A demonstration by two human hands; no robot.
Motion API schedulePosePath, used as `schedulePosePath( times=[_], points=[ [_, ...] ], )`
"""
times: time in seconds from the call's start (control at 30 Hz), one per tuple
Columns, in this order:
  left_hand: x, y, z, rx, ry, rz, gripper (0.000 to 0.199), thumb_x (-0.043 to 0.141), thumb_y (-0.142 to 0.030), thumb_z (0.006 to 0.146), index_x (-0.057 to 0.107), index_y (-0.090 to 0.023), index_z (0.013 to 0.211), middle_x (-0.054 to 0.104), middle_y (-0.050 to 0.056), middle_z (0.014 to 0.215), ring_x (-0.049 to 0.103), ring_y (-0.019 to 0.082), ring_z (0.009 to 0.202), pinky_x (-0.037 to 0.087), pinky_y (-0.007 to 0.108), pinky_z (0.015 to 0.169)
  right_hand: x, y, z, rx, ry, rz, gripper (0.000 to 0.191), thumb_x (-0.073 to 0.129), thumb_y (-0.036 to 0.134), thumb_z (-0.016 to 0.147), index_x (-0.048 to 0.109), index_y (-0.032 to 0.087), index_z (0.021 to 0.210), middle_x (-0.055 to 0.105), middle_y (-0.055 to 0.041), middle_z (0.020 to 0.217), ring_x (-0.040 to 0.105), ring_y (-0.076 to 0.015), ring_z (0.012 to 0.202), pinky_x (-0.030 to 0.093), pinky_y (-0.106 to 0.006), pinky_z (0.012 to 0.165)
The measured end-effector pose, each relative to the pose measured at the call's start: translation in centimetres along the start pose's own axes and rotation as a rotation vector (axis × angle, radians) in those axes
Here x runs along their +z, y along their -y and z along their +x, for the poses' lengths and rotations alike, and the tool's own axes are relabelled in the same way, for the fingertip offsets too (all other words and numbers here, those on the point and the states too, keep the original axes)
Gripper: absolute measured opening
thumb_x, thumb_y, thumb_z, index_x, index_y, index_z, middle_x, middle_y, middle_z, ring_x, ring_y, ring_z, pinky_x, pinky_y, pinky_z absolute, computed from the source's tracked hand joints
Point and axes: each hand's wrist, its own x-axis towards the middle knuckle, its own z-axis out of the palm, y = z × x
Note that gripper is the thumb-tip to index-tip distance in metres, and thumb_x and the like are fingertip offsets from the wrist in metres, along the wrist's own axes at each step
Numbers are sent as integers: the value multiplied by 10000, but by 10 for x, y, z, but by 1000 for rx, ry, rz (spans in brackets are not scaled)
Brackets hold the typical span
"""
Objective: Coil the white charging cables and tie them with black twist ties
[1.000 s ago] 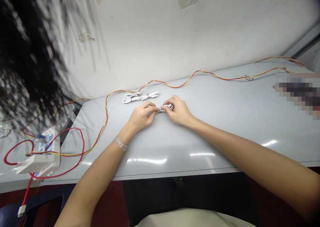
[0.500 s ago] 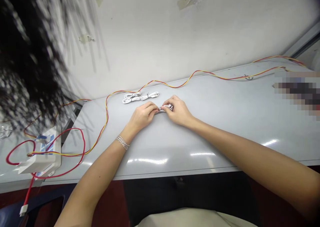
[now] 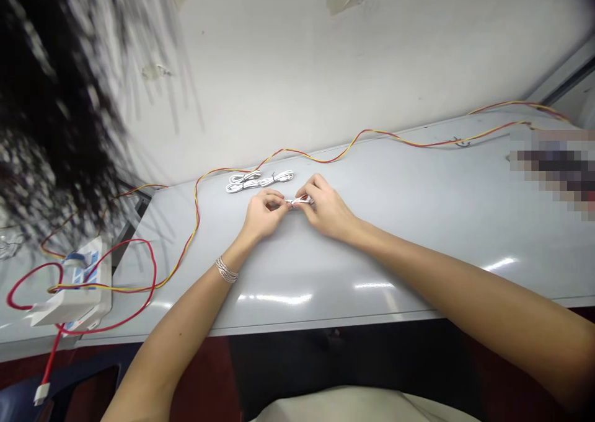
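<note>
A black tie (image 3: 292, 204) hugs the white cord (image 3: 301, 201). The right hand (image 3: 331, 212) pinches it; the left hand's (image 3: 260, 217) grip is hard to see.

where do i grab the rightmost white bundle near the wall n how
Probably best to pinch the rightmost white bundle across its middle, at the black tie, coming from above with fingertips on its near and far long sides. It lies flat and long from left to right, and the tie gathers its loops. Its left end lies close against the other bundles, so gripping there might catch them.
</note>
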Motion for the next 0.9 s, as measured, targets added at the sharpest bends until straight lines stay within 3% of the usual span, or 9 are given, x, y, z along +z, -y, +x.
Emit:
schedulePosePath(
  times=[0.53, 0.73, 0.9],
  points=[
    [-9, 0, 1, -136, 105, -58, 94, 773, -205, 651, 752, -186, 560, 694, 75, 874, 663, 204, 807, 537, 302, 634, 2, -4, 0, 29, 1, 19, 36, 605, 183, 892, 602, 169, 925, 556, -87, 994, 580, -196, 846, 489, -356, 809],
    [-8, -2, 0, -146, 135, 0, 86, 785, -209, 641, 744, -183, 570, 668, 73, 928, 664, 204, 871, 553, 301, 705, -2, -8, 5, 172, -31, -26, 40, 635, 210, 879, 634, 173, 864, 596, -76, 907, 581, -213, 864, 460, -358, 824],
    [-3, 3, -2, -41, 98, 13, 110, 761, -254, 705, 733, -161, 654, 643, 69, 995, 608, 126, 733, 536, 269, 642, -3, -9, 7, 283, -35, -54, 107, 657, 270, 869, 635, 173, 831, 635, -78, 881, 589, -217, 836, 451, -355, 798]
  ],
)
